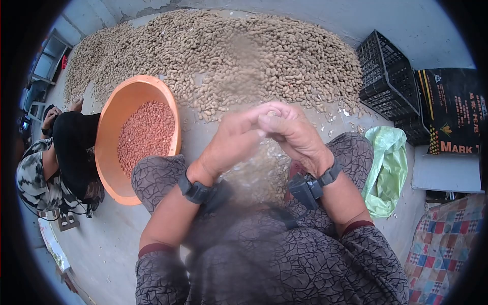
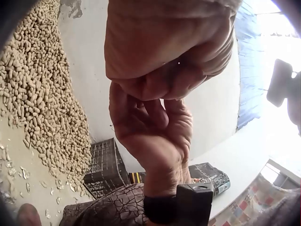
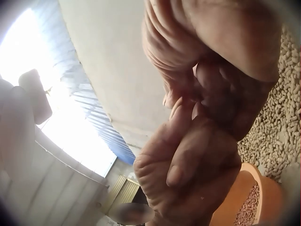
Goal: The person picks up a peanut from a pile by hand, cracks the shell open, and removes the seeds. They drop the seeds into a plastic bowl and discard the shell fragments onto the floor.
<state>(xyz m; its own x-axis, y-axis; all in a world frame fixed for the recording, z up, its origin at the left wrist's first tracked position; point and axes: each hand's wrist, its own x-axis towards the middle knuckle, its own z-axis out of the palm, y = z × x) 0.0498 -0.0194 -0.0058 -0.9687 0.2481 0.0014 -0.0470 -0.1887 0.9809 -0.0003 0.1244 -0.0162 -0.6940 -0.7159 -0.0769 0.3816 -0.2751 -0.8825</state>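
My left hand point(image 1: 231, 140) and right hand point(image 1: 300, 137) meet above my lap, fingers curled and fingertips together. Between the right thumb and forefinger shows a small pale peanut point(image 1: 274, 113), with the left fingertips right at it. Most of the peanut is hidden by the fingers, and in both wrist views the curled fingers cover it. Below the hands, between my knees, lies a blurred heap of peanut shells point(image 1: 262, 173). An orange basin point(image 1: 112, 175) to my left holds shelled red peanuts point(image 1: 147, 131).
A wide pile of unshelled peanuts point(image 1: 213, 56) spreads along the wall ahead. Black plastic crates point(image 1: 389, 76) and a black printed carton point(image 1: 452, 112) stand at right, near a green plastic bag point(image 1: 384, 168). Another person point(image 1: 56, 157) sits left of the basin.
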